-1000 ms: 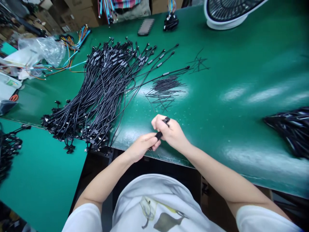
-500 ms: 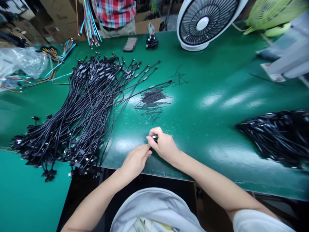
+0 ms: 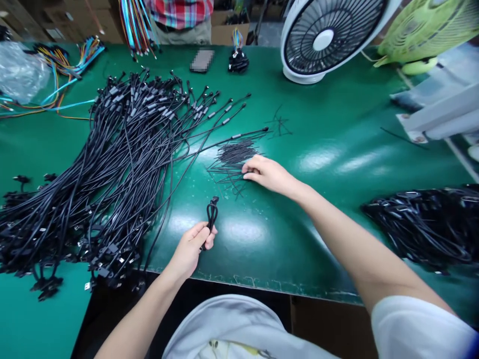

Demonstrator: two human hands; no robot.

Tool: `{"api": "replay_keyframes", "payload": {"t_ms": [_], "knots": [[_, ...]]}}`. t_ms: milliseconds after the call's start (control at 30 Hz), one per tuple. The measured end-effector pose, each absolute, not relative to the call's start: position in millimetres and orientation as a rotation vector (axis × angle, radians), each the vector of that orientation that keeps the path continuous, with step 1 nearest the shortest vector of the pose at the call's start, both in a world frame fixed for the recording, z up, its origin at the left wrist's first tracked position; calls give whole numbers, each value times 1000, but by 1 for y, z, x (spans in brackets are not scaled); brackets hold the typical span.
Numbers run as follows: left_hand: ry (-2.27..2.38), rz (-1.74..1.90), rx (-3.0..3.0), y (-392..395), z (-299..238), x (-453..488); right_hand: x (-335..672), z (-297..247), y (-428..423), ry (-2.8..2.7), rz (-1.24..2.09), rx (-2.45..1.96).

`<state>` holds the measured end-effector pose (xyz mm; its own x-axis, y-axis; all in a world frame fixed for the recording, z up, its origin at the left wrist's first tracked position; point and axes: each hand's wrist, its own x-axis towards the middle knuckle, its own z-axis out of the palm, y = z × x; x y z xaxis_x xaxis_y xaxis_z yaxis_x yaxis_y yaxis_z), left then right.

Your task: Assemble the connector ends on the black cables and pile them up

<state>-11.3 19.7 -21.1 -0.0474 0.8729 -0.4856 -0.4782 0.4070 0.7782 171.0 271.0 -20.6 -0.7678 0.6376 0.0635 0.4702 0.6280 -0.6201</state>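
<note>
A black cable [image 3: 212, 212], folded into a small bundle with its loops and a connector sticking up, is held in my left hand [image 3: 192, 247] near the table's front edge. My left fingers and thumb are closed round its lower part. My right hand [image 3: 267, 173] reaches over the right side of a pile of thin black ties [image 3: 235, 152]. Its thumb and forefinger are a little apart at the ties, and no tie can be seen clasped between them. Left of both hands spreads a big heap of black cables [image 3: 127, 134] with grey sleeves and plugs.
A pile of bundled black cables [image 3: 422, 224] lies at the right. Across the green table [image 3: 318, 219] stand a white fan [image 3: 324, 40] and a yellow-green fan [image 3: 430, 30]. Coloured wires [image 3: 67, 65] lie at the back left. A person in a checked shirt [image 3: 183, 12] stands opposite.
My hands, together earlier, have come apart. The right has moved forward to the ties, while the left has shifted left with the folded cable. The whole view has shifted slightly.
</note>
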Motion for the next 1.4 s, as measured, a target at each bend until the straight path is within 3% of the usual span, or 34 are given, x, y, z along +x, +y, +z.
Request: {"api": "replay_keyframes", "payload": {"t_ms": [233, 367, 533, 733, 1000, 1200, 1300, 1400], "knots": [[1134, 1208, 366, 21, -23, -8, 154, -22, 238, -2893, 662, -762], [1132, 1233, 373, 17, -16, -5, 157, -18, 225, -2817, 483, -861], [1104, 1319, 361, 10, -1, 1, 157, -22, 204, -2827, 544, -961], [1097, 1331, 395, -3, 13, 5, 155, -29, 191, -2779, 382, -877], [1006, 1370, 424, -22, 25, 13, 167, -19, 169, -2239, 785, -968], [815, 1315, 400, -18, 22, 22, 151, -1, 116, -1820, 1478, -870], [735, 1304, 391, -16, 16, 23, 145, 8, 85, -1818, 1520, -797], [757, 1348, 366, -18, 13, 21, 145, 8, 69, -1888, 1331, -835]]}}
